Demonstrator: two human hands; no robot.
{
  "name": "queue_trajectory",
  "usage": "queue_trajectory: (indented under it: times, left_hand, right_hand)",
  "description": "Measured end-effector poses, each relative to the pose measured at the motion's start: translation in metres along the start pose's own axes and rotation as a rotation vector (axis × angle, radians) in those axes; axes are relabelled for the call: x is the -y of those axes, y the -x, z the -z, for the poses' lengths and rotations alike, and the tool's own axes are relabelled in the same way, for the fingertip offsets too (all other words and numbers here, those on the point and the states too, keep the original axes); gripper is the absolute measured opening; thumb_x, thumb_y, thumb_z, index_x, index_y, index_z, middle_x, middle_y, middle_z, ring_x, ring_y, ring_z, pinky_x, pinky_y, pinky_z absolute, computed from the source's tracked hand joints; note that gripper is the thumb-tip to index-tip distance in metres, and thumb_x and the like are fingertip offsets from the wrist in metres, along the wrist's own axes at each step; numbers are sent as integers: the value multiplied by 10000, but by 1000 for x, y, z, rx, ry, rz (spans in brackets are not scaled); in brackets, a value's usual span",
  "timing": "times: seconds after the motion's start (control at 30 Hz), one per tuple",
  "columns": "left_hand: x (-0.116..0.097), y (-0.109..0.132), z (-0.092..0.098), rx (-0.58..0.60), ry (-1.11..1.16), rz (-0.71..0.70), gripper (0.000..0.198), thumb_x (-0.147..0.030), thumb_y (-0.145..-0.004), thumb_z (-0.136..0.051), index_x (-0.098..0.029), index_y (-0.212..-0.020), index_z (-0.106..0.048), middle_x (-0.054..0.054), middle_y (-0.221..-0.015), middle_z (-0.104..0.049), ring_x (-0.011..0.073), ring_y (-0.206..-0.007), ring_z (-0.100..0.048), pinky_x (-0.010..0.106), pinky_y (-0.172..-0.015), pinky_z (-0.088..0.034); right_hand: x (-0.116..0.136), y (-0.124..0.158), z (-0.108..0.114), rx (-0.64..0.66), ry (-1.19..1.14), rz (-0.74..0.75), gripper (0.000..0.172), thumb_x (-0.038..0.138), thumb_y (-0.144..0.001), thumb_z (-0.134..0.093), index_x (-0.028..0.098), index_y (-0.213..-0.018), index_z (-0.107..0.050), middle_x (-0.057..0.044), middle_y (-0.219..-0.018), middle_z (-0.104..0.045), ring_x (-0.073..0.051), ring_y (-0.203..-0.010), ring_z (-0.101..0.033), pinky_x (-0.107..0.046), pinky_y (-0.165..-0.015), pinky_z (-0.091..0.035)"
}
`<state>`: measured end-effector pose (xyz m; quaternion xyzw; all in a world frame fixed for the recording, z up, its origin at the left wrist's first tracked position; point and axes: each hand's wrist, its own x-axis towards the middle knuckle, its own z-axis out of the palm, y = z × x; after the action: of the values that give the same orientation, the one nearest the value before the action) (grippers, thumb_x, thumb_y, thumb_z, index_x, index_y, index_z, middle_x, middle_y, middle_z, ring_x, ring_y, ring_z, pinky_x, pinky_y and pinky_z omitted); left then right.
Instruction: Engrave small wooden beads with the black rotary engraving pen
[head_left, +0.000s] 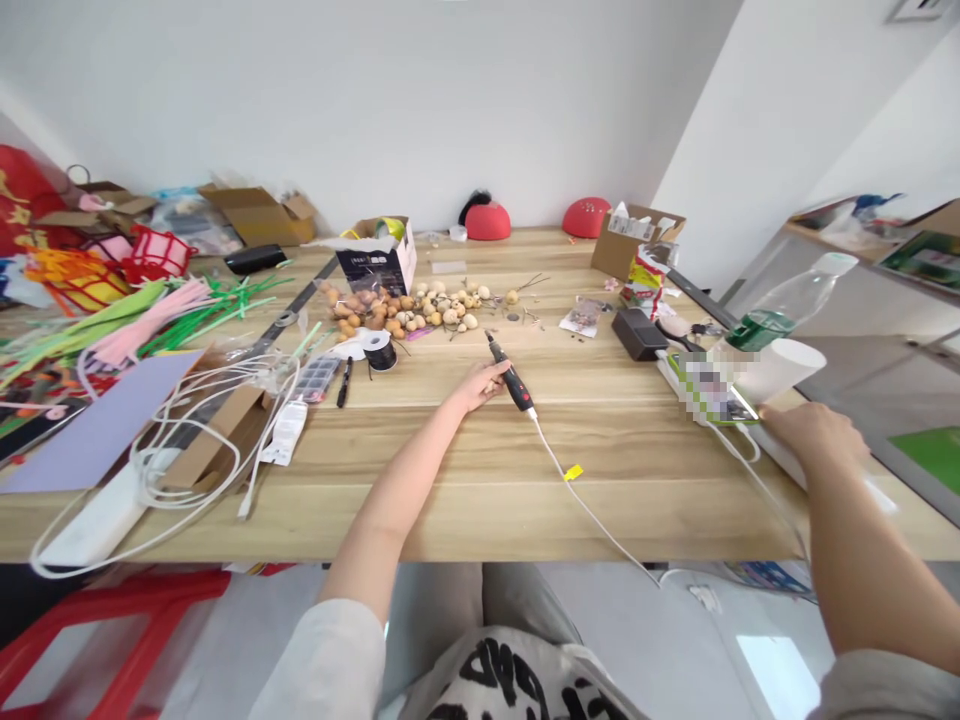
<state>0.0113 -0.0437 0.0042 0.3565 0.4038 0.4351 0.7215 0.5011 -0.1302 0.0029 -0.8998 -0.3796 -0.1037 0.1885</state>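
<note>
Near the middle of the table, my left hand (481, 387) is closed around the side of a slim black electric rotary tool (515, 388) with red buttons. Its metal tip points away from me, and a white cord (559, 465) with a yellow tag runs from its rear over the front edge. On the right, my right hand (817, 435) is curled by the corner of a green-edged phone (712, 388), above a long white strip (791, 460). What its fingers grip, if anything, is hidden. Beyond the tool lie pale round beads or nuts (450, 305) and brown ones (367, 310).
On the left are tangled white cables (187, 420), a power strip (105, 515) and coloured stems (150, 320). A thread spool (380, 352) and black marker (345, 382) lie nearer the middle. A bottle (784, 310), white cup (784, 370) and black adapter (637, 335) stand right.
</note>
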Motion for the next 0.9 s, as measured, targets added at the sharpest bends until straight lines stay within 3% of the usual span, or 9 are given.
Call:
queue_trajectory:
  times: [0.1,0.3,0.4,0.47,0.53,0.6,0.7,0.8,0.9]
  left_hand:
    - [1,-1,1,-7,-5,8,238,-239,-704,-842,-103,-756,-654,-3,-584,-590,36,-483,-486,152,-456,-325]
    - [1,-1,2,-2,-20,5,192,-228,-744,-810,-95,-787,-679,12,-603,-624,36,-490,-508,144,-455,-343]
    - [0,-1,2,-17,-29,14,139,-206,-791,-765,-92,-811,-689,2,-581,-613,33,-480,-506,139,-472,-375]
    - [0,-1,2,-22,-27,16,134,-198,-795,-758,-93,-780,-676,-1,-565,-601,32,-464,-497,141,-461,-366]
    - [0,-1,1,-20,-25,15,158,-206,-778,-777,-95,-760,-666,-5,-552,-587,29,-449,-482,141,-447,-349]
    - [0,-1,1,-18,-28,9,197,-226,-741,-812,-101,-754,-660,-15,-549,-575,22,-440,-461,140,-442,-341]
    - [0,-1,0,-31,-39,-12,256,-258,-694,-852,-113,-741,-647,-23,-559,-569,21,-452,-464,139,-452,-356]
    - [1,-1,0,-54,-34,-47,264,-275,-705,-843,-119,-725,-631,-32,-546,-552,17,-451,-456,133,-455,-347]
    - [2,-1,2,-57,-19,-77,258,-293,-741,-813,-125,-715,-619,-65,-489,-488,0,-401,-371,133,-460,-336]
  right_hand:
    - [6,1,2,113,4,-252,396,413,-538,-726,157,-826,-815,-440,-877,-651,-441,-788,-665,-534,-555,-345]
    - [0,2,6,31,-123,-216,222,413,-540,-678,251,-432,-571,-330,-769,-657,-430,-825,-625,-541,-588,-360]
    - [-4,8,17,96,-108,-192,141,351,-622,-669,224,-562,-673,-270,-770,-666,-411,-919,-610,-503,-638,-396]
    - [2,21,30,14,-85,-214,193,293,-672,-652,180,-785,-762,-258,-855,-701,-403,-956,-615,-531,-734,-424]
    - [20,45,44,-199,-204,-105,294,262,-761,-557,159,-947,-759,-230,-931,-726,-358,-936,-637,-529,-827,-443]
    - [49,78,55,-222,-427,158,276,268,-781,-536,153,-927,-739,-187,-886,-730,-298,-853,-657,-461,-838,-484]
    - [108,139,58,19,-683,553,242,331,-791,-566,166,-873,-723,-147,-883,-739,-264,-793,-678,-405,-787,-537]
    - [174,195,40,350,-781,826,361,330,-819,-584,182,-1129,-695,-141,-1063,-738,-272,-918,-703,-407,-838,-562]
    - [230,228,15,488,-766,974,630,266,-804,-619,150,-1414,-512,-195,-1282,-648,-316,-1130,-651,-454,-983,-519]
